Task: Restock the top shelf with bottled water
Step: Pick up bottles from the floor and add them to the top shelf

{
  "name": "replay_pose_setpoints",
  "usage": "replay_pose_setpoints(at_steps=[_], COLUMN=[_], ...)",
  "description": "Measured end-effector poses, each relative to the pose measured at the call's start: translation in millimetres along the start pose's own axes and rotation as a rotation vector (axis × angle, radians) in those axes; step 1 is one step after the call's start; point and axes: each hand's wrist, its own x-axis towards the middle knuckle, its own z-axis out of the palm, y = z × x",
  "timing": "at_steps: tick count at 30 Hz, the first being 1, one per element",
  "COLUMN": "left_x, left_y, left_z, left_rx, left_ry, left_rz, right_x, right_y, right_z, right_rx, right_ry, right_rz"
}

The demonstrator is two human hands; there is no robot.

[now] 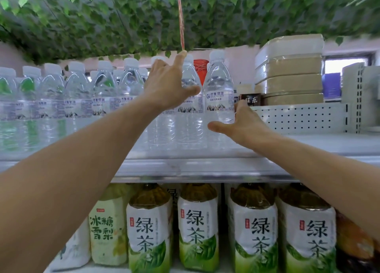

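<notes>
A row of clear water bottles [78,99] with white caps fills the left and middle of the top shelf [185,165]. My right hand [242,122] grips the lower body of the rightmost water bottle [219,87], thumb in front, fingers behind; the bottle stands upright at the end of the row. My left hand [166,83] is raised against the neighbouring bottle [190,81], thumb pressing on its front and index finger pointing up past its cap.
Stacked beige flat packs [290,75] and a red stack of cups [200,69] sit at the back right of the top shelf. A perforated white divider [298,116] borders bare shelf on the right. Green tea bottles [197,231] fill the shelf below. Artificial leaves [144,15] hang overhead.
</notes>
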Motion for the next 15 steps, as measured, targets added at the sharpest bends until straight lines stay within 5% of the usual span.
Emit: replay_pose_setpoints(at_steps=[15], left_x=[-1.3], left_y=[6.2], left_z=[-3.8], left_rx=[-0.024], left_ry=[-0.021], left_rz=[-0.052], right_x=[3.9], right_y=[-4.5], right_z=[6.1], right_rx=[0.026], right_ry=[-0.084], right_rz=[0.007])
